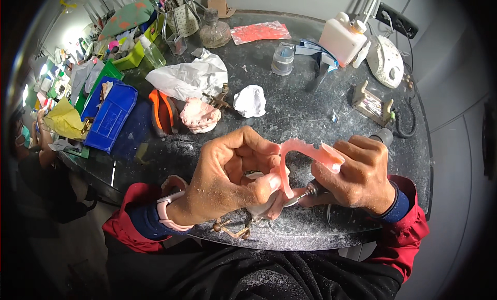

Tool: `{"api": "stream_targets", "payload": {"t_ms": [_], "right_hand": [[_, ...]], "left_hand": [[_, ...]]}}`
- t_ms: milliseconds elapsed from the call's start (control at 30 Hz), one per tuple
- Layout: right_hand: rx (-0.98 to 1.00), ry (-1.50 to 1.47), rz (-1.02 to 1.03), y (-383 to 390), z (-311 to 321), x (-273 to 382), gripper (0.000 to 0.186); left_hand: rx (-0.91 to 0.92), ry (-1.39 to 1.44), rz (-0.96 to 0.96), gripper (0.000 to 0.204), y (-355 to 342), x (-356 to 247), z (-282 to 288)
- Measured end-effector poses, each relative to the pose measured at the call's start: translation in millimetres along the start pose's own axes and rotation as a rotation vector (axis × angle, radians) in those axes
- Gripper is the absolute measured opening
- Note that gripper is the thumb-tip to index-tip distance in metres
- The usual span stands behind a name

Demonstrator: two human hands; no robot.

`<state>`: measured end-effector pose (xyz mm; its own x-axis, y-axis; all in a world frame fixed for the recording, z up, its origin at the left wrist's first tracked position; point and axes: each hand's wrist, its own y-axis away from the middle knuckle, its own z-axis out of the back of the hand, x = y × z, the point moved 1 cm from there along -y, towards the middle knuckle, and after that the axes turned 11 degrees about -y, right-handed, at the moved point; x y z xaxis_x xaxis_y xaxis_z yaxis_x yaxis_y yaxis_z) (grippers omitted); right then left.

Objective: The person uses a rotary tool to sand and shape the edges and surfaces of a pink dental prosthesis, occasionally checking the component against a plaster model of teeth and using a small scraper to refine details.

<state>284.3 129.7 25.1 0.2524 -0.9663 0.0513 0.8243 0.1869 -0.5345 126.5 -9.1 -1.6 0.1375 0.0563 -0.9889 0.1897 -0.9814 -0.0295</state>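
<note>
My left hand (222,176) pinches one side of a pink, horseshoe-shaped denture base (300,146) between thumb and fingers. My right hand (357,170) is closed around a dental handpiece (313,188), whose metal bur points left, just under the denture's lower end. I cannot tell whether the bur touches it. The denture's other end, with a whitish tooth-like piece, lies against the right fingers. Below the hands, partly hidden, is a plaster model (265,209) with pink on it, and beside it a brass articulator part (233,229). White dust covers the hands and the bench.
A pink plaster cast (200,115), a white plaster lump (249,101) and crumpled white paper (191,75) lie ahead. Blue bins (111,116) stand left. Farther back are a glass burner (214,31), a clear jar (282,59) and a white canister (342,38). A control unit (385,62) sits right.
</note>
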Motion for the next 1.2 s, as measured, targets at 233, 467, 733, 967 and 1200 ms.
{"api": "stream_targets", "payload": {"t_ms": [233, 467, 733, 967, 1200], "right_hand": [[-0.055, 0.042, -0.009, 1, -4, 1, 0.048], [-0.094, 0.135, 0.027, 1, -7, -1, 0.029], [-0.060, -0.105, -0.124, -4, 1, 2, 0.056], [0.127, -0.269, -0.342, -5, -1, -2, 0.068], [0.104, -0.255, -0.302, -6, -1, 0, 0.057]], "left_hand": [[-0.007, 0.037, 0.024, 0.029, 0, -5, -2], [-0.010, 0.039, 0.032, 0.030, 1, -6, -2], [-0.027, 0.030, -0.104, 0.024, 1, 0, -1], [0.073, 0.078, -0.107, 0.023, 3, 3, -6], [0.075, 0.113, -0.075, 0.021, 2, 4, -7]]}}
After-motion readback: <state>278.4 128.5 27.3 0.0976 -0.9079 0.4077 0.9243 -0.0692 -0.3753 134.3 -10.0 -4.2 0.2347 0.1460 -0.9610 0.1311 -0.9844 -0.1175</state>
